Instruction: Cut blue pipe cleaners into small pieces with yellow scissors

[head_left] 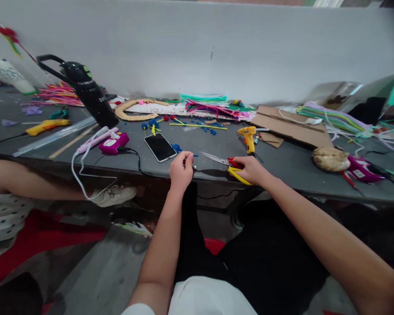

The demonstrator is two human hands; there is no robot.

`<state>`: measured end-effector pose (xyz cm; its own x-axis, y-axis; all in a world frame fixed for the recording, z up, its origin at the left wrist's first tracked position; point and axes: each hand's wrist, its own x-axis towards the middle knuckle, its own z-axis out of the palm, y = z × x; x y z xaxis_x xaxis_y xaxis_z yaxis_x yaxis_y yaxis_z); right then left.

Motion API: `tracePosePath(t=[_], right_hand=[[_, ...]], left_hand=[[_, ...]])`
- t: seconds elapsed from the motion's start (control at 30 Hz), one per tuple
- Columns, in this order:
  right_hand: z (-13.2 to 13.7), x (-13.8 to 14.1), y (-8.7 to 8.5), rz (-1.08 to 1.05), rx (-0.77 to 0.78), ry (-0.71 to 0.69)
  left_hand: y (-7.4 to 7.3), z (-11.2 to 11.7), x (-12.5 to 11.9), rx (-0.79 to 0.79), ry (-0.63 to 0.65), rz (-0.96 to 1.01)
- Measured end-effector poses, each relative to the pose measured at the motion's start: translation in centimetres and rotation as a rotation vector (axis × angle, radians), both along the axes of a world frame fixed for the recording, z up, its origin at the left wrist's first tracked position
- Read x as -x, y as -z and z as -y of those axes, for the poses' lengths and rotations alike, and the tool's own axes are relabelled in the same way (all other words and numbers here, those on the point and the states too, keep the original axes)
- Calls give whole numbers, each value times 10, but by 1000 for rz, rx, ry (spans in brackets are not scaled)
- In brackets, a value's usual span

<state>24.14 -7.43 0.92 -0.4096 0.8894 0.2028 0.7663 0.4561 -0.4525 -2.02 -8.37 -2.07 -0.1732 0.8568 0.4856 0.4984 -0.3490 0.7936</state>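
Observation:
My right hand (pixel 251 169) is closed around the red and yellow handles of a pair of scissors (pixel 216 158). The blades point left, toward my left hand, and look nearly closed. At the table's front edge, my left hand (pixel 181 168) is pinched, thumb against fingers. A short blue stub, apparently pipe cleaner (pixel 195 155), pokes out by its fingertips; the rest is hidden by the fingers. Small blue cut bits (pixel 176 148) lie just behind that hand, beside a smartphone (pixel 160 147). A yellow glue gun (pixel 248 138) lies behind the scissors.
A black bottle (pixel 93 98) stands at the left, near a purple power adapter (pixel 114 143) with cables. Bundled pipe cleaners (pixel 203 98) lie along the wall. Cardboard (pixel 292 124) and another purple adapter (pixel 364 168) are at the right. Another person's leg (pixel 42 179) is at the left.

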Motion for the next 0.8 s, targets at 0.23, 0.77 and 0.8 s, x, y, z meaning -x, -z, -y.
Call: tracePosePath(t=[0.23,0.77,0.8], right_hand=[[1,-2,1,5,15,-24],[-1,2,-1,44,13,-39],[-1,2,-2,47,13,-42]], left_hand=[[2,-1,-1,-15,-3,17],[0,0,-1,5,-4,-4],[0,0,-1,4,-6,-4]])
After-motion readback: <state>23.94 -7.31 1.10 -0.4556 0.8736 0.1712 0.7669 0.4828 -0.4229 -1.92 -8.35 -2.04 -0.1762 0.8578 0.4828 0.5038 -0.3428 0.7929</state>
